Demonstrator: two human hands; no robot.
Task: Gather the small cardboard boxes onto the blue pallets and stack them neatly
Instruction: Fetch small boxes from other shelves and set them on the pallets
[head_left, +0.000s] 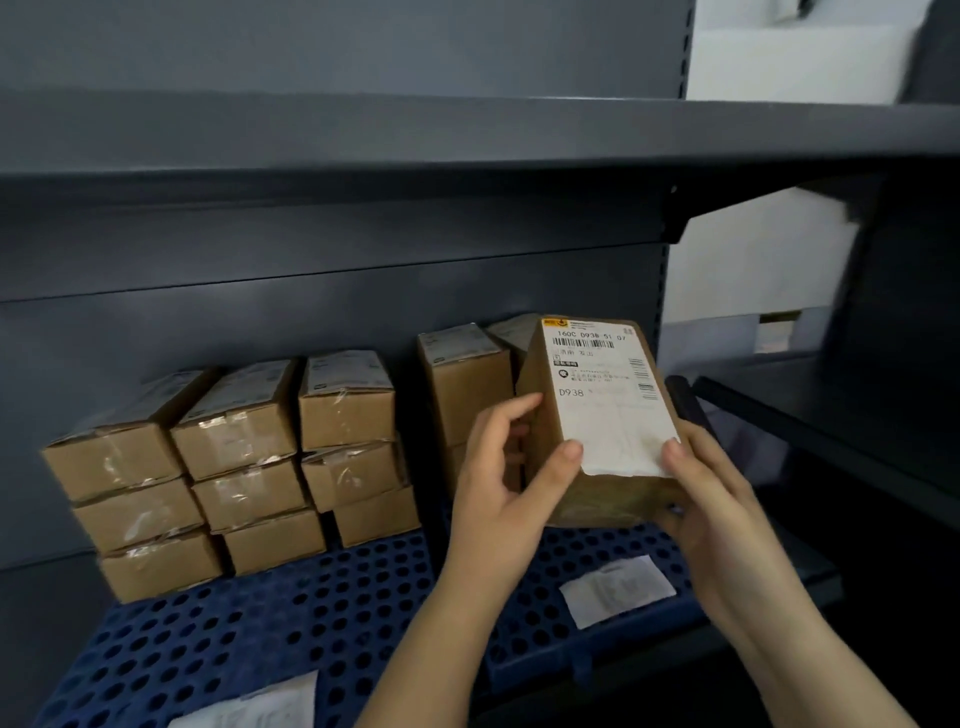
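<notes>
I hold a small cardboard box (597, 415) with a white shipping label on top, raised just above the blue perforated pallet (291, 613). My left hand (511, 483) grips its left side, thumb on the label's edge. My right hand (711, 499) grips its lower right corner. Behind the held box stands a stack of brown boxes (462, 395) against the back panel. To the left, three stacks of taped boxes (244, 457), each three high, stand on the pallet.
A dark grey shelf (467, 135) overhangs the pallet, with a grey back panel behind the stacks. Loose white paper labels (618, 590) lie on the pallet at front right and at the bottom edge. Another dark shelf edge (810, 415) runs along the right.
</notes>
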